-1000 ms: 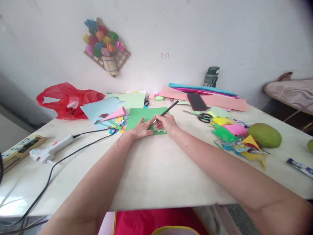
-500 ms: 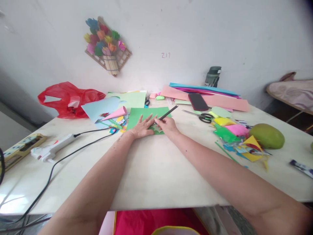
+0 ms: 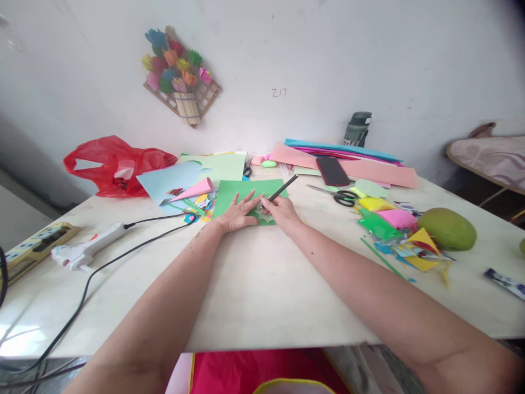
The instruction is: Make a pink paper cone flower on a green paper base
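Observation:
A sheet of green paper (image 3: 229, 192) lies on the table in front of me. My left hand (image 3: 240, 214) rests flat on it with the fingers spread. Partly under that hand is a pale green, wavy-edged cutout (image 3: 266, 216) on top of the sheet. My right hand (image 3: 283, 212) grips a dark pencil (image 3: 285, 187), its upper end tilted to the right. The pencil's tip is down by the cutout's upper edge, close to my left fingers; whether it touches the paper I cannot tell.
Scissors (image 3: 344, 197) and a phone (image 3: 332, 171) lie to the right, near bagged clay (image 3: 379, 225), paper scraps (image 3: 422, 261) and a green fruit (image 3: 447, 229). Leftward are a pink paper cone (image 3: 194, 189), a red plastic bag (image 3: 104, 180), a corded glue gun (image 3: 90, 249) and a power strip (image 3: 39, 249).
My right hand and the pencil have shifted very slightly along the cutout's edge. My left hand stays flat in place.

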Action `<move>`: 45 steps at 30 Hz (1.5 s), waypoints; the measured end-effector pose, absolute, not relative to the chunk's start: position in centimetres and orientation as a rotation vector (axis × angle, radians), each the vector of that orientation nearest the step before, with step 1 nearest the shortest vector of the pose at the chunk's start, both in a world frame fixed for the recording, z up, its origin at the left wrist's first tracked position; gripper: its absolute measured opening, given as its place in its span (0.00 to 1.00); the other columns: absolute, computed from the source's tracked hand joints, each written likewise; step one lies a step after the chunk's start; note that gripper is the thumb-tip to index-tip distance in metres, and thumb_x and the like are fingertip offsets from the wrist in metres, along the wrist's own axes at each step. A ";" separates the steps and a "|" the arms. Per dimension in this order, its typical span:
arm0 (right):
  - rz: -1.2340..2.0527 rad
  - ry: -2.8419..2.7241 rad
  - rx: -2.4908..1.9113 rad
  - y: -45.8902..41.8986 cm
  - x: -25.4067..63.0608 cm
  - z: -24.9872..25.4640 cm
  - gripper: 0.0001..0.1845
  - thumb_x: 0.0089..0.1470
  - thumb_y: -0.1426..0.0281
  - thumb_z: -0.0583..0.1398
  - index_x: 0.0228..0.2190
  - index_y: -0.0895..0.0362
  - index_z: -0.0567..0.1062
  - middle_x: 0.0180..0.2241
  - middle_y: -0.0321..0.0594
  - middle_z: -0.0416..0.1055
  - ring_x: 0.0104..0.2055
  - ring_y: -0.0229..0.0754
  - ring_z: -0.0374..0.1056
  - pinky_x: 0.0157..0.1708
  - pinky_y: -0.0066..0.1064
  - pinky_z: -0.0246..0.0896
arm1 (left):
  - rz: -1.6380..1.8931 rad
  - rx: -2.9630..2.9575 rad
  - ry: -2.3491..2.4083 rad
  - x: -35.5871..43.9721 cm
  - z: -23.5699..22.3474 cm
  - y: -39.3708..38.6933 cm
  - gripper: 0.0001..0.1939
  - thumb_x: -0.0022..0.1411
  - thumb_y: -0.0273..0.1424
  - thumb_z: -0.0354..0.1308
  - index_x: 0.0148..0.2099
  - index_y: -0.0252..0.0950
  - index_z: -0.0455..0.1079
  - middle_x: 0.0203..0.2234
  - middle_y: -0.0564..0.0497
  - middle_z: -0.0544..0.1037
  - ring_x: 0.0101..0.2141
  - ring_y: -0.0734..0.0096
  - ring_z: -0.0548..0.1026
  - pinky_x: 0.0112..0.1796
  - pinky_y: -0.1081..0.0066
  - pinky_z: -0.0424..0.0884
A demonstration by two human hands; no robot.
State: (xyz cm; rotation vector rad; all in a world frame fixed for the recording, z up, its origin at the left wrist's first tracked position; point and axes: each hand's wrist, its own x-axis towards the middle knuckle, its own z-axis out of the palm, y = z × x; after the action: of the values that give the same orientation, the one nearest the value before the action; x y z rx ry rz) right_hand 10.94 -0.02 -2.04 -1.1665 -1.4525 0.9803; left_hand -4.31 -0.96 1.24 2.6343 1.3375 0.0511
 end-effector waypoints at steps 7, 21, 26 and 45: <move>1.004 -1.444 -1.173 -0.1 11.1 -1.9 0.09 0.48 0.65 0.58 0.25 0.59 0.71 0.22 0.37 0.71 0.22 0.33 0.68 0.24 0.23 0.65 | 0.163 2.680 1.500 -5.3 1.3 -1.3 0.28 0.57 0.36 0.44 0.61 0.48 0.48 0.61 0.59 0.45 0.61 0.62 0.34 0.52 0.46 0.22; 0.731 -1.711 -1.237 0.3 10.8 -2.5 0.12 0.44 0.62 0.60 0.26 0.57 0.75 0.25 0.38 0.73 0.28 0.38 0.69 0.28 0.26 0.63 | 0.066 2.673 1.575 -5.6 1.1 -1.1 0.24 0.56 0.41 0.47 0.56 0.51 0.59 0.61 0.59 0.46 0.61 0.58 0.35 0.53 0.45 0.26; 0.702 -1.740 -1.230 0.3 10.8 -2.4 0.12 0.44 0.61 0.59 0.26 0.57 0.76 0.27 0.38 0.74 0.30 0.37 0.69 0.29 0.26 0.62 | 0.042 2.634 1.589 -5.8 1.1 -1.0 0.24 0.56 0.43 0.46 0.55 0.52 0.59 0.61 0.60 0.45 0.61 0.58 0.34 0.53 0.45 0.25; 0.682 -1.772 -1.289 -0.3 10.8 -1.7 0.11 0.45 0.63 0.60 0.28 0.57 0.76 0.29 0.39 0.74 0.32 0.39 0.69 0.31 0.27 0.62 | 0.051 2.606 1.599 -6.1 0.8 -0.7 0.25 0.55 0.45 0.47 0.55 0.53 0.58 0.61 0.62 0.44 0.60 0.56 0.31 0.53 0.45 0.26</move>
State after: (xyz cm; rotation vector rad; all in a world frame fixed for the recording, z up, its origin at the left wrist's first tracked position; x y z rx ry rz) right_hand 10.75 -0.26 -1.74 -1.2890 -1.7716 0.6824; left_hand -6.06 -0.67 0.75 2.6056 1.5990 0.0514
